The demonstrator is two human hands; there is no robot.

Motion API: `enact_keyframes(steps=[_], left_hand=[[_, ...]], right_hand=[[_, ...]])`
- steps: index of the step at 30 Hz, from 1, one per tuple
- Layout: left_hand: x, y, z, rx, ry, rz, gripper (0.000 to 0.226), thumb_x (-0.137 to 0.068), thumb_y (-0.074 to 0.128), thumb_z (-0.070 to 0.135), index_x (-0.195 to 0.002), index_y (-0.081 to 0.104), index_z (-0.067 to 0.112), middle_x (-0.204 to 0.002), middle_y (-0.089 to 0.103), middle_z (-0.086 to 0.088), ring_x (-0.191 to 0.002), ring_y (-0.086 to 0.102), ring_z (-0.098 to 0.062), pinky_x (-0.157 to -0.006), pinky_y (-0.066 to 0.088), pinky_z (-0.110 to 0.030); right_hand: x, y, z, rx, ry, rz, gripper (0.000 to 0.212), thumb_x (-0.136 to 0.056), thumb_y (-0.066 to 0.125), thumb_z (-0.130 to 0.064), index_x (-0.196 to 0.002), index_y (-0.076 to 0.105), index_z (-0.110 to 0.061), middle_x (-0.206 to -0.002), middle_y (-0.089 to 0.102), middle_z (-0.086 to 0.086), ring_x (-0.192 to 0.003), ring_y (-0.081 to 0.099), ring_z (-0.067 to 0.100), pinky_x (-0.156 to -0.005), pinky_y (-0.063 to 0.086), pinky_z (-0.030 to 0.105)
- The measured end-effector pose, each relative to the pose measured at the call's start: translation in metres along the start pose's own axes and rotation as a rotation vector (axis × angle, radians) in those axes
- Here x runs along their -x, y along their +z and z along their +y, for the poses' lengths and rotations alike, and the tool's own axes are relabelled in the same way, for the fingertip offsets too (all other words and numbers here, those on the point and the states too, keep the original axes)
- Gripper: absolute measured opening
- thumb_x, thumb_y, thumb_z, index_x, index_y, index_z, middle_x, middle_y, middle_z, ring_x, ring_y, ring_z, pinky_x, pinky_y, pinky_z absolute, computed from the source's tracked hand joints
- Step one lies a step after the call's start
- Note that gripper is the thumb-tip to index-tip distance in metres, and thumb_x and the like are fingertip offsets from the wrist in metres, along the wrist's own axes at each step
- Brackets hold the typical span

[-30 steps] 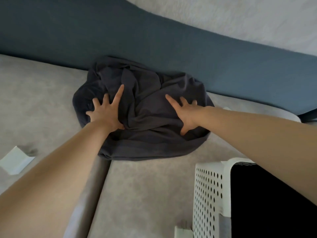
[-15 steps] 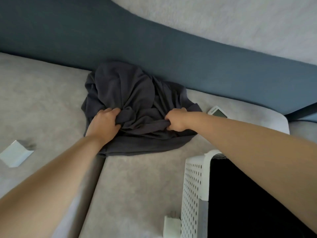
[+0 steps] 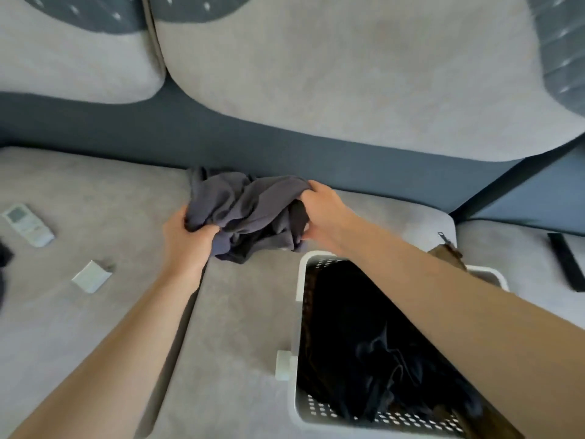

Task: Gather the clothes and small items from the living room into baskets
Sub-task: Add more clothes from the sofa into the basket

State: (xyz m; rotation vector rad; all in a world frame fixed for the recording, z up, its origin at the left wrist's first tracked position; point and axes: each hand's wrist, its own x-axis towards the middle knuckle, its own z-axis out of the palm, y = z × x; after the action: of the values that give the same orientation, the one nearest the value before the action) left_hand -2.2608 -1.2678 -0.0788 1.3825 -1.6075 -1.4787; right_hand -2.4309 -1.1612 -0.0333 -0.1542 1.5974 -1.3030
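A dark grey garment is bunched up and lifted off the grey sofa seat, held between both hands. My left hand grips its left side. My right hand grips its right end, fingers curled into the cloth. Just below and right stands a white perforated basket with dark clothes inside; my right forearm crosses over it.
On the seat to the left lie a white remote control and a small white folded card. A dark cloth edge shows at the far left. A black strip lies on the right seat. Grey back cushions rise behind.
Both hands went from lying flat on the spread garment to gripping it and gathering it into a bundle, now raised off the seat. The view has pulled back, showing more sofa and basket.
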Motion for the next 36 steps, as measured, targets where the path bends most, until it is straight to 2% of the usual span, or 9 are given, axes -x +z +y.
enact_keyframes(steps=[3,6,11,14,21,27,30,34,36], left_hand=[[0.038,0.002,0.045,0.139,-0.029,0.053,0.028,-0.079,0.067,0.000,-0.107,0.065,0.006,-0.094,0.068,-0.007,-0.090,0.065,-0.023,-0.067,0.052,-0.026],[0.090,0.005,0.100,0.271,-0.012,0.044,0.023,-0.073,0.064,0.006,-0.095,0.067,0.013,-0.093,0.063,-0.010,-0.087,0.059,-0.022,-0.072,0.049,-0.035],[0.183,0.018,0.173,0.422,0.005,0.000,0.022,-0.078,0.061,-0.004,-0.090,0.064,0.015,-0.084,0.060,-0.007,-0.077,0.058,-0.016,-0.063,0.044,-0.026],[0.233,0.031,0.201,0.469,0.006,-0.011,0.026,-0.081,0.058,-0.012,-0.087,0.064,0.013,-0.073,0.065,0.003,-0.069,0.062,-0.008,-0.060,0.048,-0.022],[0.321,0.063,0.254,0.533,0.002,-0.140,0.029,-0.085,0.055,-0.015,-0.090,0.067,0.010,-0.077,0.069,-0.002,-0.076,0.067,-0.015,-0.065,0.052,-0.026],[0.364,0.099,0.268,0.567,-0.041,-0.275,0.024,-0.089,0.056,-0.010,-0.099,0.068,0.008,-0.092,0.072,-0.008,-0.095,0.069,-0.024,-0.081,0.056,-0.032],[0.367,0.116,0.256,0.537,-0.094,-0.287,0.024,-0.087,0.062,-0.003,-0.110,0.067,0.002,-0.098,0.072,-0.012,-0.098,0.070,-0.028,-0.080,0.056,-0.033],[0.355,0.122,0.218,0.477,-0.178,-0.221,0.033,-0.077,0.068,0.005,-0.110,0.068,0.008,-0.106,0.071,-0.015,-0.105,0.068,-0.031,-0.091,0.056,-0.043],[0.347,0.119,0.196,0.373,-0.195,-0.179,0.027,-0.081,0.067,0.003,-0.104,0.069,0.016,-0.098,0.073,-0.005,-0.102,0.069,-0.025,-0.089,0.057,-0.042]], right_hand=[[0.056,-0.013,-0.021,-0.133,-0.026,-0.021,0.031,-0.100,0.036,-0.004,-0.126,0.053,-0.006,-0.113,0.064,0.015,-0.101,0.063,0.030,-0.087,0.053,0.053],[0.116,-0.033,-0.044,-0.213,-0.075,-0.044,0.029,-0.102,0.040,-0.010,-0.127,0.054,-0.007,-0.124,0.063,0.016,-0.114,0.061,0.032,-0.093,0.051,0.055],[0.206,-0.072,-0.069,-0.322,-0.193,-0.038,0.027,-0.102,0.041,-0.005,-0.124,0.054,0.003,-0.110,0.067,0.013,-0.099,0.065,0.023,-0.089,0.054,0.041],[0.254,-0.098,-0.073,-0.344,-0.232,0.002,0.022,-0.102,0.040,-0.003,-0.108,0.061,-0.006,-0.096,0.073,0.002,-0.093,0.068,0.015,-0.086,0.057,0.033],[0.352,-0.157,-0.090,-0.378,-0.345,0.072,0.029,-0.100,0.037,0.004,-0.110,0.062,-0.007,-0.095,0.075,0.003,-0.098,0.070,0.020,-0.087,0.058,0.036],[0.399,-0.201,-0.099,-0.386,-0.435,0.125,0.035,-0.101,0.034,0.005,-0.096,0.064,-0.012,-0.083,0.076,-0.003,-0.083,0.072,0.011,-0.078,0.059,0.028],[0.397,-0.222,-0.089,-0.324,-0.420,0.204,0.030,-0.101,0.036,0.003,-0.099,0.063,-0.011,-0.089,0.074,-0.001,-0.089,0.070,0.014,-0.085,0.057,0.032],[0.373,-0.237,-0.054,-0.181,-0.323,0.310,0.024,-0.101,0.040,-0.002,-0.102,0.061,-0.013,-0.102,0.069,0.006,-0.100,0.065,0.022,-0.089,0.055,0.036],[0.356,-0.240,-0.035,-0.101,-0.253,0.382,0.026,-0.097,0.040,-0.001,-0.101,0.060,-0.017,-0.107,0.068,0.010,-0.107,0.063,0.028,-0.094,0.053,0.044]])
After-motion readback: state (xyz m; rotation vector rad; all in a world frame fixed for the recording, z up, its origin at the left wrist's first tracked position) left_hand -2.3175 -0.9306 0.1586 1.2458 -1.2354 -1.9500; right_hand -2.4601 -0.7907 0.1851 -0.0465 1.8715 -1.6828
